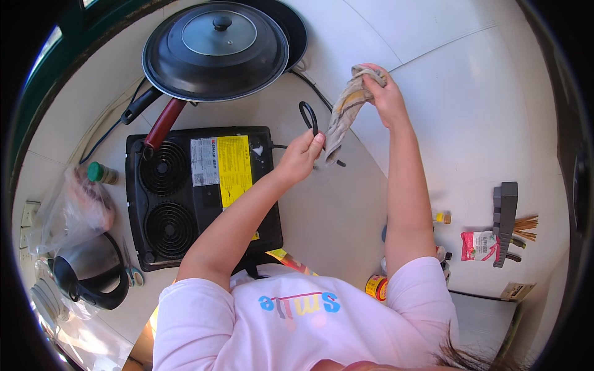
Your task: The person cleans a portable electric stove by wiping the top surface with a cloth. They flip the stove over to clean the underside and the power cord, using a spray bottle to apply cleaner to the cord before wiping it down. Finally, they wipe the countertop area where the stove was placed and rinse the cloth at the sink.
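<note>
My left hand [302,155] grips a black power cord [305,111], with a loop of it standing up above my fist. My right hand [386,98] pinches a grey, stained cloth [348,106] by its upper end. The cloth hangs down in folds close to my left fingers, and part of the cord passes behind it; whether they touch I cannot tell. Left of my left hand is a black electric cooktop [211,218], its underside showing, with two round fan vents and white and yellow labels. White spots mark the casing near its far right corner.
Beyond the cooktop sits a lidded frying pan [185,69] with a red handle, another dark pan [297,35] behind it. At left are a green-capped jar [103,173], a plastic bag [88,199], scissors [134,277] and a kettle [88,269]. A knife rack [505,222] is at right.
</note>
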Motion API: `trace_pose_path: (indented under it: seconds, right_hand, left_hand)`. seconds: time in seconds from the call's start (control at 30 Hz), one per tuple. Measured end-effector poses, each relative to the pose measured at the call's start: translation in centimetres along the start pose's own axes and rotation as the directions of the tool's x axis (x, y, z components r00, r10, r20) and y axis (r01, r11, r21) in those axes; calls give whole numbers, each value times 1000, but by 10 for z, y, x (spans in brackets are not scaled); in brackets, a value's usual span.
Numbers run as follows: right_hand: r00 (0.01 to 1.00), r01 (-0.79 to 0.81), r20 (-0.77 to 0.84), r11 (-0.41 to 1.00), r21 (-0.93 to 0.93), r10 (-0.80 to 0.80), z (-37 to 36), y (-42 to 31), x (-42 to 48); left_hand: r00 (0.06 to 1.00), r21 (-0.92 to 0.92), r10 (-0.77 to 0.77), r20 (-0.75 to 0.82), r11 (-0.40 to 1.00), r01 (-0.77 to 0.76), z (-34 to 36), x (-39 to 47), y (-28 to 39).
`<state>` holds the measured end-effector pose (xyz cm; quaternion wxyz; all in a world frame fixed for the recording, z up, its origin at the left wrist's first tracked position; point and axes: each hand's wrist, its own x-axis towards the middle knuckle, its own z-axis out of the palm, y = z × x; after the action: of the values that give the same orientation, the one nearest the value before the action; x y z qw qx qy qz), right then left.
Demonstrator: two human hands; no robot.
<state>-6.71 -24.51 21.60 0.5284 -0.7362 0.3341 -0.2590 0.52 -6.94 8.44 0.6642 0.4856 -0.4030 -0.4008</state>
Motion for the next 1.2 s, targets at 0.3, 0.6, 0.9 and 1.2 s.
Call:
trace_pose_path:
  seconds: [0.3, 0.6, 0.9, 1.2]
  right_hand:
    - [899, 326, 428, 789, -520, -89, 76, -2, -40]
    - [917, -138, 277, 879, -456, 288, 79, 30, 10]
    - [714, -374, 693, 892, 255, 101, 52, 31, 2]
    - [669, -440, 742, 830, 343, 48, 69, 44, -11]
  left_hand:
    - [988, 69, 9, -152, 998, 2, 15, 5, 3]
    - [998, 36, 30, -48, 999, -29, 29, -16, -6]
    - [986, -158, -168, -3, 974, 165, 0, 4, 15]
    - [932, -695, -323, -162, 708, 125, -9, 9, 43]
